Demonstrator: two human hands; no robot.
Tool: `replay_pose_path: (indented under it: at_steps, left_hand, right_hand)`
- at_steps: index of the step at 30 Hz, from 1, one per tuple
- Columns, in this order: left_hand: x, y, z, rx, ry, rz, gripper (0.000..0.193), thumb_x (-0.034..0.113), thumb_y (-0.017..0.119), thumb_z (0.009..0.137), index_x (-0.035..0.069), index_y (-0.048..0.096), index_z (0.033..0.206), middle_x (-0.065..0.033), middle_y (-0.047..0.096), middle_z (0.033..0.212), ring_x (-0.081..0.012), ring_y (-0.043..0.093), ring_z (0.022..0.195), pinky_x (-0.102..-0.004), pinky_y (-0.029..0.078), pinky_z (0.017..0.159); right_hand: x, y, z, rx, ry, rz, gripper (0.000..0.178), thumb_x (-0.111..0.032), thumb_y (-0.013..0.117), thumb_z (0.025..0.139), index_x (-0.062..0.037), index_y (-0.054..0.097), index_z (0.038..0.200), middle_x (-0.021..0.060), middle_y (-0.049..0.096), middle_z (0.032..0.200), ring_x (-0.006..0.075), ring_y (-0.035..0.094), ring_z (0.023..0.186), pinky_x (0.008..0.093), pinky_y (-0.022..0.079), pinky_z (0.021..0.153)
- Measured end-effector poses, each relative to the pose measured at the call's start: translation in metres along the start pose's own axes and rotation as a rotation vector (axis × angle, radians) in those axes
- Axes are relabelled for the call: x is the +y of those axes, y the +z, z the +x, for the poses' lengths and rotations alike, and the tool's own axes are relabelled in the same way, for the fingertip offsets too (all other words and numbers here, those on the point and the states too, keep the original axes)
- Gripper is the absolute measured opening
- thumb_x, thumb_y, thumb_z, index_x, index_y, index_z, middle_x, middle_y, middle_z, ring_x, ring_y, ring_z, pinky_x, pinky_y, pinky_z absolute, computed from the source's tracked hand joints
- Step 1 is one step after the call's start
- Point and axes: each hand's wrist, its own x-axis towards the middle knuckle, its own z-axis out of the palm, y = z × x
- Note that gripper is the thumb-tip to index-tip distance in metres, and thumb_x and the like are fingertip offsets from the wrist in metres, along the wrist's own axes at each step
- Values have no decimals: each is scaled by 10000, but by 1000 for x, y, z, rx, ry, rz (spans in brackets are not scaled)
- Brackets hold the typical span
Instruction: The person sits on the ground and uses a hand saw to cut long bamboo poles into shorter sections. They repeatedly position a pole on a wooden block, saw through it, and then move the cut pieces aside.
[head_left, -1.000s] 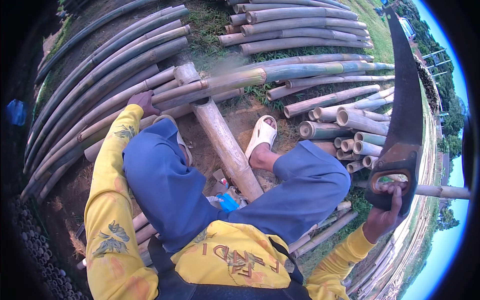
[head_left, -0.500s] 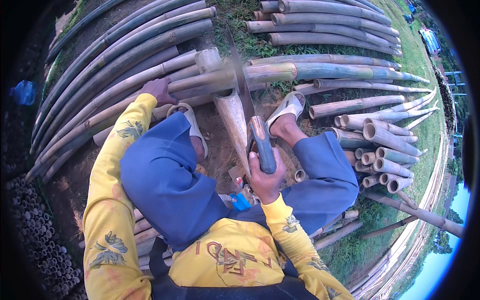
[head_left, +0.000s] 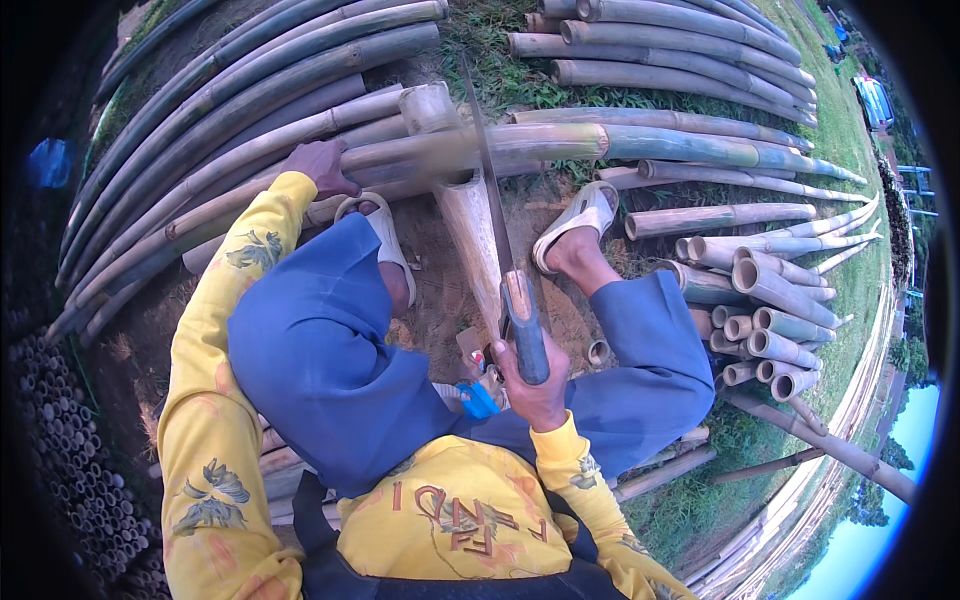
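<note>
A long bamboo pole [head_left: 555,143] lies crosswise in front of me, resting near its middle on a pale, slanted bamboo post [head_left: 468,225]. My left hand [head_left: 318,168] is closed over this pole left of the post; some of its fingers are hidden. Around the dark handle of a handsaw [head_left: 528,340], my right hand [head_left: 535,385] is wrapped. The saw's long blade points away from me and crosses the pole just right of the post. A blurred patch hides part of the pole beside the blade. Behind it rises a short, thick bamboo piece [head_left: 428,106].
Long poles [head_left: 250,110] lie side by side at the left, and more poles [head_left: 690,75] at the far right. Cut bamboo tubes [head_left: 785,345] are heaped right of my knee. Between my legs lies a blue item [head_left: 480,401]. My sandalled feet flank the post.
My right hand has drawn the saw back toward me, its handle now lower in view. My left hand stays on the pole. The whole view has shifted slightly.
</note>
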Motion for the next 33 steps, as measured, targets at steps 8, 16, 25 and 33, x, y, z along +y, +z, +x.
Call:
replay_pose_path:
  at_steps: [8,16,25,33]
  left_hand:
    - [4,8,5,33,39,3,869,508,849,649,19,628,1333,-237,711,1223,-390,680,1153,-464,524,1031]
    - [-7,11,7,-10,-10,-23,920,486,857,635,18,601,1385,-245,687,1279,-397,656,1200,-469,517,1047]
    - [-6,15,5,45,7,28,850,496,854,669,21,622,1335,-209,690,1286,-382,666,1186,-467,521,1041]
    - [4,8,7,100,72,-6,858,488,841,675,27,619,1363,-212,677,1312,-372,659,1205,-479,515,1044]
  right_hand:
    - [19,12,87,-55,-71,-71,155,-98,740,936,18,677,1017,77,622,732,105,534,652,312,488,626]
    - [-2,-21,-12,-52,17,-33,92,-27,734,925,2,668,982,-6,593,744,77,549,679,257,476,655]
    - [28,-2,43,-78,60,-3,123,-54,730,927,17,675,1011,35,626,725,106,554,659,309,477,618]
    - [20,4,91,-58,20,-43,127,-59,741,919,9,644,964,43,616,733,115,533,664,313,480,639]
